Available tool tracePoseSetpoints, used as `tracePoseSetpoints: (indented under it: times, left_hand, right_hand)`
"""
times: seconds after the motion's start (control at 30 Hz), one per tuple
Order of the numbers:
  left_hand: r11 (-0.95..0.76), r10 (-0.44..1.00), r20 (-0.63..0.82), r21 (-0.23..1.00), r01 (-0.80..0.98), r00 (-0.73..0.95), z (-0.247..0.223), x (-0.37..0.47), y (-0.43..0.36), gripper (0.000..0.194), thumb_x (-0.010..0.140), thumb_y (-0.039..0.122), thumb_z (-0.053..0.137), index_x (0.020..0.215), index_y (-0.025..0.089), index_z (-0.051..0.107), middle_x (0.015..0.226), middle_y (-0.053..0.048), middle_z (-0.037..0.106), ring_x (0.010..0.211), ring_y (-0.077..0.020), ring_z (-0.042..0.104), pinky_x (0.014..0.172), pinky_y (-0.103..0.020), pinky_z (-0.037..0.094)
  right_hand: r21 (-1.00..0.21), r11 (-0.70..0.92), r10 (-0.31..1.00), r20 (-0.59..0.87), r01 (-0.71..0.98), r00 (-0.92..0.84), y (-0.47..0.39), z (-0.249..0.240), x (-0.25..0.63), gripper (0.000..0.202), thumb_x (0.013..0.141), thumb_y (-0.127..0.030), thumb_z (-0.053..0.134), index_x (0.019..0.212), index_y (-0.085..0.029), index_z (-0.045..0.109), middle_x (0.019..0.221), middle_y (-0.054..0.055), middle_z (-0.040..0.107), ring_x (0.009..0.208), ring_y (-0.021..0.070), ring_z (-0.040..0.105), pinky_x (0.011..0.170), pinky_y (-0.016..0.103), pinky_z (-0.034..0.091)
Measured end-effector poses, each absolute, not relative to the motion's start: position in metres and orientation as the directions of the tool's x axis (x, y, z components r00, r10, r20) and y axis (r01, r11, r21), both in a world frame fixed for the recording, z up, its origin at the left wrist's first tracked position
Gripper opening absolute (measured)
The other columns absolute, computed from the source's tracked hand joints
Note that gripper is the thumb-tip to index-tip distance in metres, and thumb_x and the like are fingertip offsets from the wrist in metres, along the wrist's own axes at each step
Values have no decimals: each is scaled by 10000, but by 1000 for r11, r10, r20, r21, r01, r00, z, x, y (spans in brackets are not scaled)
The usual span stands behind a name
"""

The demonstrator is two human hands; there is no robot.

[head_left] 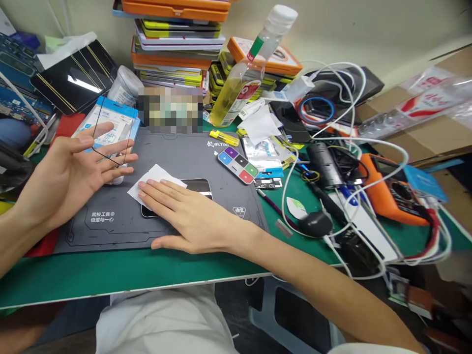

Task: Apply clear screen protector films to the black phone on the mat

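A phone with a dark, glossy face lies on the grey mat. Over its left part is a white wipe. My right hand rests flat on the wipe and phone, fingers stretched out and thumb apart. To the left, my left hand is raised above the mat with its palm up and fingers spread. A thin black rectangular frame is held at its thumb and fingers. Behind that hand lies a blue and white packet.
A bottle of yellow liquid stands behind the mat near stacked cases. A colourful keypad lies on the mat's right side. Tangled white cables, an orange meter and tools crowd the right. A dark panel leans at the back left.
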State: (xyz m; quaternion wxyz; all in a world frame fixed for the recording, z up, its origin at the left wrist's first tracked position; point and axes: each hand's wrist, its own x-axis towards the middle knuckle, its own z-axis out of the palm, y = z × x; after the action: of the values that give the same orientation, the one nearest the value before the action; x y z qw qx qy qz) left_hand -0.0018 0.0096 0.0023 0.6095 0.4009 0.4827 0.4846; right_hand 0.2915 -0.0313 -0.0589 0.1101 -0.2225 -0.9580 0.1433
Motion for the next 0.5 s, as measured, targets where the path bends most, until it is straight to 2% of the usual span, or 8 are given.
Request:
tracePoseSetpoints:
  times: [0.07,0.17,0.27,0.37,0.5]
  left_hand:
    - [206,978,-195,959,-194,73,2,-2,9,524,928,502,933,1402,328,796,1582,-164,917,1607,-540,822,1395,-758,706]
    - [218,974,-202,960,-177,104,0,-4,9,480,960,520,927,1398,362,810,1579,-124,924,1613,-502,828,1351,-682,747]
    - [220,973,-201,958,-184,115,-1,-5,8,470,976,517,925,1406,361,818,1564,-109,931,1605,-474,840,1315,-629,773]
    - [211,973,-189,959,-187,129,-2,-7,8,449,997,505,924,1400,341,815,1562,-124,926,1592,-462,848,1309,-625,776]
    - [199,976,-177,963,-183,131,-1,-5,9,420,995,487,910,1377,345,812,1569,-131,917,1575,-461,848,1313,-648,758]
  right_hand:
    - [-328,861,456,156,389,-876,-40,-60,292,1101,1326,-829,510,1998,36,405,2097,306,377,2034,369,285,1675,640,282]
    - [-324,870,442,179,371,-879,-56,-63,295,1111,1315,-829,547,1984,50,424,2079,324,412,2026,385,311,1669,638,304]
    - [-288,885,427,190,366,-884,-68,-65,298,1037,1340,-763,543,1970,55,448,2080,316,412,2019,392,328,1667,622,316]
    - [-275,884,434,179,378,-883,-68,-63,298,962,1361,-702,522,1973,37,460,2078,294,423,2009,379,361,1662,616,338]
    - [-299,857,477,149,420,-866,-51,-59,293,962,1361,-723,496,1986,8,461,2085,273,419,2007,357,366,1664,601,328]
